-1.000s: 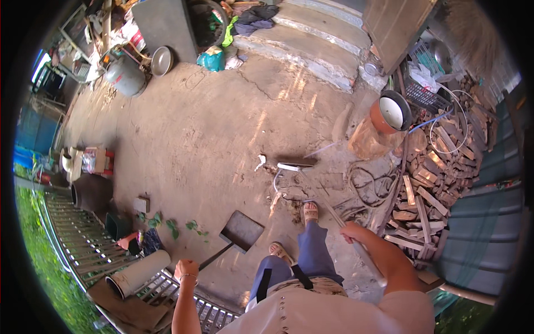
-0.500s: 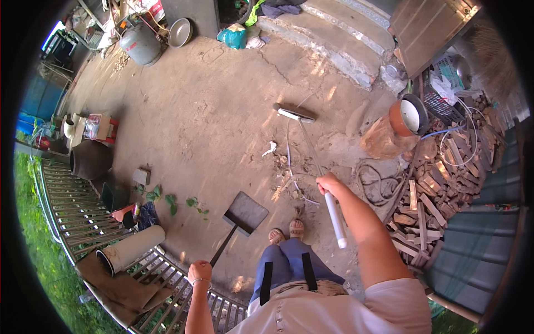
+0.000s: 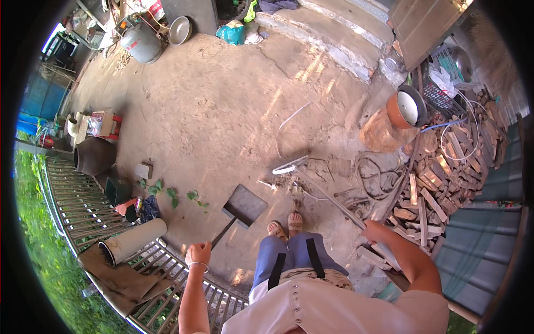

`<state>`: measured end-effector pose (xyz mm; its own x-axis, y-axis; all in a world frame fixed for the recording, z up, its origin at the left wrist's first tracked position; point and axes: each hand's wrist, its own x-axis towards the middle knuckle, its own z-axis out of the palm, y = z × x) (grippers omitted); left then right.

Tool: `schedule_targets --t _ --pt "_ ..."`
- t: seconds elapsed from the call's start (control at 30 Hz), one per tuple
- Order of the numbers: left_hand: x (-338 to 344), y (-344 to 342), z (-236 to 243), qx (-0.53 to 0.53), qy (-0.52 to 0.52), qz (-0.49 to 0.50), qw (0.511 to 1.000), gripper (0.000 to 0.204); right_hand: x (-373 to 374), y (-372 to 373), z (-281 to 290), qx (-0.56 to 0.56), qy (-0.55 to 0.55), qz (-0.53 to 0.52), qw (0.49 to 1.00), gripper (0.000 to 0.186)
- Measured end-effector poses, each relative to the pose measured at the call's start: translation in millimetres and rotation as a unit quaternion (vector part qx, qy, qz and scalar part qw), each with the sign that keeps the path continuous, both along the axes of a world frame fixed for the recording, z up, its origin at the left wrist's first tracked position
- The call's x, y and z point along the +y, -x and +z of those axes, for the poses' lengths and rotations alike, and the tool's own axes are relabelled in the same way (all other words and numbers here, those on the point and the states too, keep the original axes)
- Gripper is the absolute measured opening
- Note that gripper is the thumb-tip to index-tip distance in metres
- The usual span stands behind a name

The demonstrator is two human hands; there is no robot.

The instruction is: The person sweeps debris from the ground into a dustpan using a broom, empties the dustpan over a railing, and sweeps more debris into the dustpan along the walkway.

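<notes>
My left hand [image 3: 198, 254] is closed round the end of a long-handled dustpan's [image 3: 253, 205] thin dark handle. The grey pan lies on the concrete just ahead and left of my feet. My right hand [image 3: 375, 231], out at the right, grips the pole of a broom [image 3: 290, 166]. Its flat white-edged head rests on the floor ahead of my feet, to the right of the pan. Small litter [image 3: 289, 183] and a pale scrap lie by the broom head and partly behind it. A thin pale tube [image 3: 282, 129] curves away on the far side.
Split firewood [image 3: 431, 192] is heaped at the right, beside a stump [image 3: 384, 131] bearing a brown pot [image 3: 401, 109]. Coiled rope [image 3: 372, 175] lies near it. Along the left are a railing [image 3: 83, 206], a white pipe [image 3: 133, 239], a brick [image 3: 143, 170] and leafy sprigs [image 3: 172, 196]. Steps [image 3: 317, 39] rise far right.
The broom head has come toward my feet, gathering litter and the scrap closer. My right hand has moved back and right with the pole. The dustpan and left hand have shifted only slightly.
</notes>
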<state>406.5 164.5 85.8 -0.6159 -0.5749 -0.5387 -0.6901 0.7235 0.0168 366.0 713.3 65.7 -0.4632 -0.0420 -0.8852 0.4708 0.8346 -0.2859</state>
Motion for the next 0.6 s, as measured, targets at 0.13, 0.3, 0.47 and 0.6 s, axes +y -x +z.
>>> schedule_targets --t 0.13,0.3,0.47,0.6 --pt "18.4 7.3 -2.5 -0.015 -0.015 -0.01 1.0 0.035 15.8 -38.0 9.4 -0.009 0.048 -0.184 0.982 0.016" --pt "46.1 8.2 -1.2 -0.005 0.017 -0.045 0.999 0.036 29.0 -30.4 -39.9 0.025 0.083 -0.283 0.955 0.012" --pt "57.4 8.5 -0.4 0.008 0.026 -0.076 0.997 0.036 -14.4 -23.1 -94.3 0.039 0.004 -0.237 0.971 0.014" --pt "54.6 8.8 -1.7 0.003 0.023 -0.093 0.995 0.036 -44.7 -49.5 -94.9 -0.031 0.073 -0.296 0.952 0.017"
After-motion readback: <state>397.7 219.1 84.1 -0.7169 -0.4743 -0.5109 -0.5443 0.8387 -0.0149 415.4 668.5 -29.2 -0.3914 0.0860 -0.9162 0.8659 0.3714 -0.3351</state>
